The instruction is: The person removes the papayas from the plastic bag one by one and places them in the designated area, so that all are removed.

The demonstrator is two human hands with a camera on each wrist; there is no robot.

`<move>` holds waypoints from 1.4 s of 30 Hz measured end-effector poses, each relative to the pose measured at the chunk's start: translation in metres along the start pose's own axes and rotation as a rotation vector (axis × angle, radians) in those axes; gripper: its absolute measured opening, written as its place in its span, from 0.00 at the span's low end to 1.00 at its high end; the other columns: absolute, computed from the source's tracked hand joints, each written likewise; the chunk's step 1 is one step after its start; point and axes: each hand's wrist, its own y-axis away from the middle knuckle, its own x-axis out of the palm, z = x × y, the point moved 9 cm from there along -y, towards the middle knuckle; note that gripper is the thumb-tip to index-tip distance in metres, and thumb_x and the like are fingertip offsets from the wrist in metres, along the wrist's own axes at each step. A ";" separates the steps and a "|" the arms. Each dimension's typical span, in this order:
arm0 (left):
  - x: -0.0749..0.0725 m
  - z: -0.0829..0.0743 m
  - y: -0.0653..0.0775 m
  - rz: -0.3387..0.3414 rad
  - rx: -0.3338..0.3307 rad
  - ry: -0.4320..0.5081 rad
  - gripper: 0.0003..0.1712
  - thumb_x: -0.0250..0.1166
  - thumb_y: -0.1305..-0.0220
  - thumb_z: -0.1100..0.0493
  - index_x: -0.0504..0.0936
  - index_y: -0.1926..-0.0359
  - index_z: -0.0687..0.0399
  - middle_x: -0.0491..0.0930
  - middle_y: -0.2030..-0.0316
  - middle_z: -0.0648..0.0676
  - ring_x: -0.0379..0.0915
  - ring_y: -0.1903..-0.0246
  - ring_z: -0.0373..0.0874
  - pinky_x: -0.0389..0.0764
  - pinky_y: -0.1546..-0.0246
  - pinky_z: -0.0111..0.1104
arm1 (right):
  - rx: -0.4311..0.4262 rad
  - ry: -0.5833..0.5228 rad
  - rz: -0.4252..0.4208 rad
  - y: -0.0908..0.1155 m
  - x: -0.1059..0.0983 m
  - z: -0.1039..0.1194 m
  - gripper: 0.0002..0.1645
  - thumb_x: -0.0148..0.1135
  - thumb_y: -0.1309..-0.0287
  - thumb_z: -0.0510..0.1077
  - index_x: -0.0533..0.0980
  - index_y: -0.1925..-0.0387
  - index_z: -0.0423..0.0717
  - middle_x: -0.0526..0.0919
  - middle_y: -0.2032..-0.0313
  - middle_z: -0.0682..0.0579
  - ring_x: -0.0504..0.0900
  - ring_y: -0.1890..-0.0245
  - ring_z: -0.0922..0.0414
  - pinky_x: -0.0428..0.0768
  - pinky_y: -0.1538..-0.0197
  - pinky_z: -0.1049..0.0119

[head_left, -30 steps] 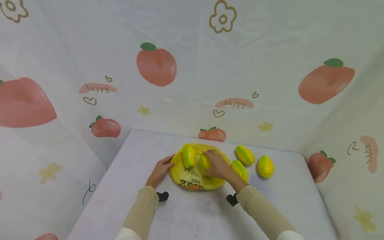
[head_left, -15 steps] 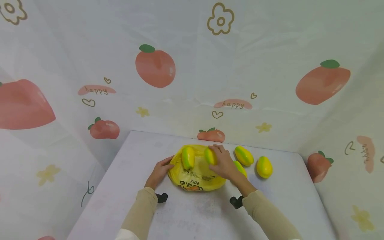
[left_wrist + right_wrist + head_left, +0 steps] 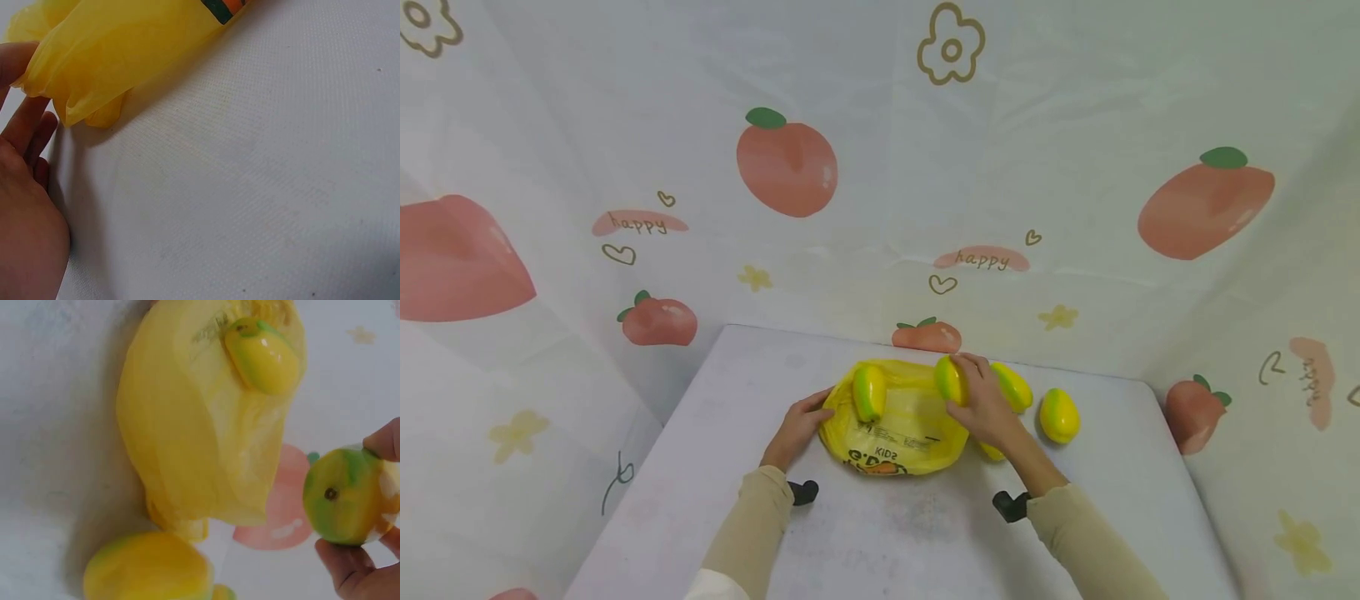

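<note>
within right hand (image 3: 990, 408), yellow-green fruit (image 3: 949, 381)

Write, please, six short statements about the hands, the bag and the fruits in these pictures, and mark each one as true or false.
1. The right hand holds a fruit. True.
2. The left hand pinches the yellow bag. True.
3. Each hand holds a fruit. False: only the right one does.
4. The farthest-right fruit in the head view lies on the table. True.
5. That fruit touches the bag. False: it lies apart from it.
6. Only two fruits are visible. False: the head view shows five, some partly hidden.
</note>
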 end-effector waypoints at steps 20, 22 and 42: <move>0.002 0.002 -0.002 0.008 -0.016 -0.018 0.29 0.62 0.30 0.50 0.74 0.29 0.36 0.67 0.25 0.48 0.52 0.20 0.53 0.52 0.19 0.54 | 0.071 -0.004 -0.090 0.042 -0.035 -0.050 0.48 0.70 0.44 0.39 0.59 0.25 0.43 0.60 0.25 0.37 0.67 0.29 0.36 0.70 0.29 0.34; 0.001 0.002 -0.002 0.003 -0.015 -0.024 0.29 0.62 0.30 0.50 0.74 0.29 0.35 0.67 0.25 0.48 0.52 0.20 0.52 0.52 0.19 0.53 | 0.092 0.008 -0.096 0.046 -0.038 -0.057 0.48 0.70 0.44 0.39 0.59 0.25 0.43 0.60 0.25 0.37 0.68 0.30 0.35 0.70 0.29 0.33; 0.001 0.003 -0.004 0.002 -0.024 -0.018 0.29 0.61 0.29 0.49 0.73 0.29 0.34 0.66 0.24 0.47 0.51 0.20 0.52 0.50 0.19 0.54 | 0.174 0.036 -0.100 0.075 -0.041 -0.094 0.47 0.69 0.45 0.37 0.59 0.26 0.37 0.59 0.27 0.32 0.63 0.29 0.32 0.66 0.30 0.28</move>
